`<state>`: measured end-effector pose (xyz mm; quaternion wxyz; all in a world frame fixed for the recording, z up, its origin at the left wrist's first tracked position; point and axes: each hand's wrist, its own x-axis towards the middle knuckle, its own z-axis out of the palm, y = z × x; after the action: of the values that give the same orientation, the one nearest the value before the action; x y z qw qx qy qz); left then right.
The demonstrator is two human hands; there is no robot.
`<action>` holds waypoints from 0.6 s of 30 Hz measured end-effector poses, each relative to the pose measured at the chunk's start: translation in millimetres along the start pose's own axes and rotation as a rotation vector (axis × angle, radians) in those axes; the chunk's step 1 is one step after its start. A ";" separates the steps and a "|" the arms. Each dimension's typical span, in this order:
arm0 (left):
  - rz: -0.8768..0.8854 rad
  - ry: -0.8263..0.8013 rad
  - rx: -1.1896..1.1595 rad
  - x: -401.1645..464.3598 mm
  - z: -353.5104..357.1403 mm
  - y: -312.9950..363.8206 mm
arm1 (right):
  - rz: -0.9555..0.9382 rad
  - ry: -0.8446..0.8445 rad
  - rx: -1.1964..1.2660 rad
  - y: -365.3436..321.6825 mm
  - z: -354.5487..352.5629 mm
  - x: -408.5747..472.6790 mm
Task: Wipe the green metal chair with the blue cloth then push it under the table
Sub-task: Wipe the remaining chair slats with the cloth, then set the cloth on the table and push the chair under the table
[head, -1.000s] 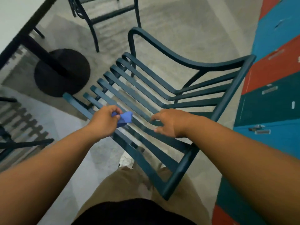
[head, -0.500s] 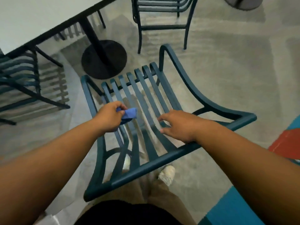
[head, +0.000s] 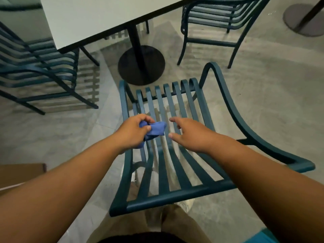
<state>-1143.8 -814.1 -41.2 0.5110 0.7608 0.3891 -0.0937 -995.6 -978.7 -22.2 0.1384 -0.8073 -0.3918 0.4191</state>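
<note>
Right hand [head: 191, 135] has lifted off slats, fingers now spread, holding nothing. Left hand [head: 135, 132] grip clenched on 1 blue cloth [head: 157, 130], frame centre, over green chair [head: 175, 195]. Tabletop [head: 98, 18] upper left; 2 other chairs.

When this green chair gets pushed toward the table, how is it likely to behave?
The green metal chair probably stays rigid: its slats and frame are solid bars. It likely slides rather than rolls, since no wheels show. The table base sits just ahead and may block it.

Three green metal chairs [head: 168, 137] [head: 38, 67] [head: 217, 20], one white table [head: 98, 16], one blue cloth [head: 156, 130], two hands [head: 133, 132] [head: 189, 134], two round table bases [head: 141, 64] [head: 303, 20]
</note>
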 end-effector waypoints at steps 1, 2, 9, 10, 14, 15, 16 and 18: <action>0.021 -0.024 -0.046 0.3 -9.6 -3.3 | -0.008 0.014 0.064 -11.6 5.2 9.9; 0.041 -0.044 -0.084 1.7 -21.1 -6.4 | -0.019 0.022 0.120 -24.0 10.6 21.3; 0.099 -0.084 -0.230 46.6 -126.1 -23.9 | -0.016 0.108 0.313 -118.0 38.6 120.2; 0.094 -0.073 -0.240 55.4 -143.3 -26.5 | -0.003 0.137 0.346 -132.2 40.1 134.8; 0.042 0.020 -0.368 96.8 -207.7 -37.7 | 0.027 0.249 0.466 -188.3 36.3 192.6; 0.026 0.062 -0.431 107.7 -220.1 -38.4 | 0.033 0.274 0.527 -200.7 34.8 205.4; 0.018 0.108 -0.484 117.8 -231.3 -38.4 | 0.035 0.284 0.630 -211.9 33.4 217.5; 0.007 0.175 -0.541 136.6 -250.0 -36.4 | 0.026 0.249 0.864 -232.1 31.0 238.6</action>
<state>-1139.7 -527.4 -25.5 0.6602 0.6034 0.4399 0.0812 -1058.3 -651.5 -48.6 0.5036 -0.7244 -0.1510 0.4459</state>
